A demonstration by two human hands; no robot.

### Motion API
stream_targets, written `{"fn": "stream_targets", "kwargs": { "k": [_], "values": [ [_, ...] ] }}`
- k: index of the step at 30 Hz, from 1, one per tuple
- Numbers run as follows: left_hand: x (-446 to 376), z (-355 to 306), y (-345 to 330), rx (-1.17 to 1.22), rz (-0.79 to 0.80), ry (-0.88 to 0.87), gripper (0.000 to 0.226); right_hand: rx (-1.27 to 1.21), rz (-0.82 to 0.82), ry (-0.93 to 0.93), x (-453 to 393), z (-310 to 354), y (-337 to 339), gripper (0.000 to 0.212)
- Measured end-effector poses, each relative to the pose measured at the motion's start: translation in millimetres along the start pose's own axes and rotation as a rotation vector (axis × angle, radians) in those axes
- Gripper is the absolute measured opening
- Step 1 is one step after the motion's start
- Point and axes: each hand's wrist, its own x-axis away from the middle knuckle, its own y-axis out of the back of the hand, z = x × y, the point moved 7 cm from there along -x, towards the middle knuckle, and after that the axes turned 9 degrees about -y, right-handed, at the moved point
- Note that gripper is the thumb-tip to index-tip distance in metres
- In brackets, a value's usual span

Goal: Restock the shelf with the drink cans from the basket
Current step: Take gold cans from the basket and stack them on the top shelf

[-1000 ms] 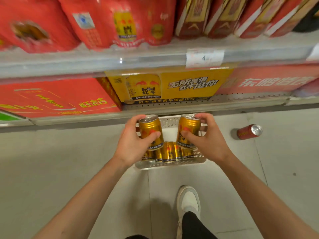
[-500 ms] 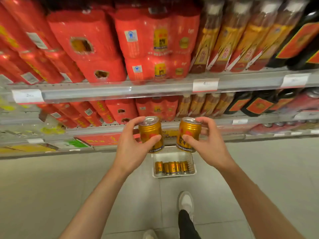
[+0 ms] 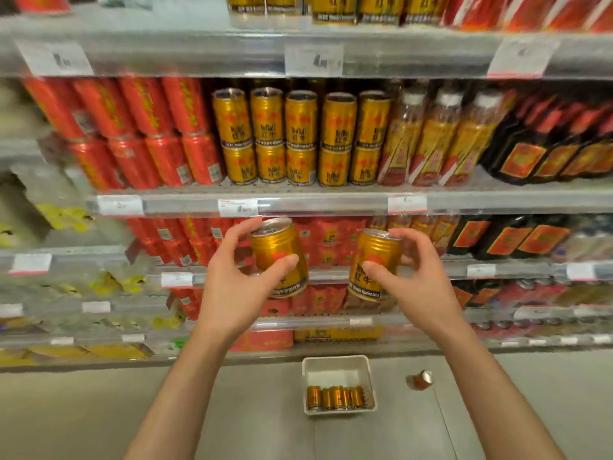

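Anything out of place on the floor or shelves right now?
Yes: a red can lies on its side on the floor, right of the basket, away from any shelf. The shelved gold cans look orderly.

We cannot read the price tags (image 3: 313, 60) on the shelf rails; all are smeared. The left hand (image 3: 238, 287) covers much of its can's (image 3: 277, 257) label. The top row of gold cans (image 3: 313, 8) is cut off by the frame edge. The red can (image 3: 420, 380) on the floor is too blurred to identify.
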Motion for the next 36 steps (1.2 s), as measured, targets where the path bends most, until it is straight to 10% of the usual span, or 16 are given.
{"fn": "stream_targets", "kwargs": {
  "k": [18, 36],
  "values": [
    [-150.8, -137.1, 103.7, -0.057, -0.219, -0.320, 0.066, -0.073, -0.050, 0.362, -79.8, 226.7, -8.6, 0.056],
    [-362.6, -161.6, 129.7, -0.101, 0.152, -0.536, 0.052, 0.304, -0.330, 0.436, -177.1, 379.3, -91.2, 0.058]
  ]
}}
